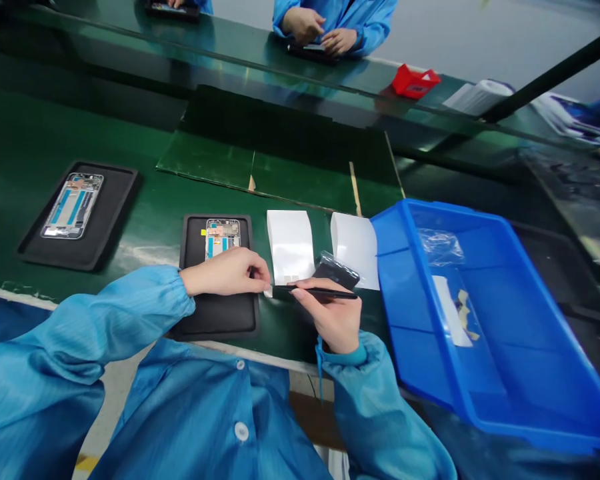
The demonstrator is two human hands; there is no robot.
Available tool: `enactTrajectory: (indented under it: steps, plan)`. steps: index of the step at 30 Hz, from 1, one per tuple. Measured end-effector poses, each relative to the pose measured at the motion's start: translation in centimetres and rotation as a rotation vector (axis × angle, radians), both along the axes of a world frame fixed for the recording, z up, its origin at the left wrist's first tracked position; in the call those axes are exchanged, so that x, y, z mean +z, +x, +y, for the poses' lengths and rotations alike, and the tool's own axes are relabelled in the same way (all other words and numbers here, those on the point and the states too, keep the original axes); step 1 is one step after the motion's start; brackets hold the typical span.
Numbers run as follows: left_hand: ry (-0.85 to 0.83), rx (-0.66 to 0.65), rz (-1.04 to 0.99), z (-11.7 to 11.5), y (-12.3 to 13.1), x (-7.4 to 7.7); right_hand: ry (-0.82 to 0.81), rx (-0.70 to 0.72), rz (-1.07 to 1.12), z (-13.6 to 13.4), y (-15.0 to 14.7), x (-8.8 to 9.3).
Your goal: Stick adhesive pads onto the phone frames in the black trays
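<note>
**Q:** Head view, lower centre: what is each hand doing?

**A:** The left hand (225, 273), reaching in from the lower left of the frame in a pale blue smock sleeve (105, 313), is curled narrow, its fingertips (263, 275) at a tiny white tab (268, 292). The view cannot show whether they grip the tab. The right hand (333, 319), at lower centre, is closed narrowly around a slim black stylus (325, 293), whose tip points left toward the tab.

**Q:** Where is the main object, and how does it lie?

**A:** A rectangular phone frame (223, 239) with blue inner panels rests on a black rubber mat (217, 325) at centre, its near end under the left hand. Its long axis runs from the far side of the dark green bench (105, 143) toward the wearer. The left hand is the nearer; the right lies just beyond the mat's right edge.

**Q:** What lies around them?

**A:** Right of the mat lie two white paper sheets (290, 247), with a small black packet in clear film (336, 272) just above the right hand. A blue plastic tray (530, 293) fills the right of the frame. At the upper left, a second phone frame (73, 205) lies on a second black mat (35, 247). At top centre, a co-worker's hands (320, 33) work across the bench, near a red box (415, 81).
</note>
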State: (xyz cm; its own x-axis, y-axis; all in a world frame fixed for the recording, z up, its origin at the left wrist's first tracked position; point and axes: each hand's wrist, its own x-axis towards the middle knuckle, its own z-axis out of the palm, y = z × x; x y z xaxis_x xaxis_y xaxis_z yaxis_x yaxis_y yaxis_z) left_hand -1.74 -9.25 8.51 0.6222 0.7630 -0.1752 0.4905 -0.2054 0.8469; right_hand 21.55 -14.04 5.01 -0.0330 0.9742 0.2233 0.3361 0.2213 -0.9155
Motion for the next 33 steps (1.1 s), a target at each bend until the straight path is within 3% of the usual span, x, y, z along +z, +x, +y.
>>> enactTrajectory:
  steps: [13,33]
  plan:
    - [0.057,0.077,0.004,-0.8,-2.1,-1.2,-0.037,0.028,0.050,-0.1,-2.8,-0.1]
    - [0.039,0.115,-0.056,-0.8,-3.4,-1.6,-0.085,0.043,0.046,0.1,-3.6,-0.6]
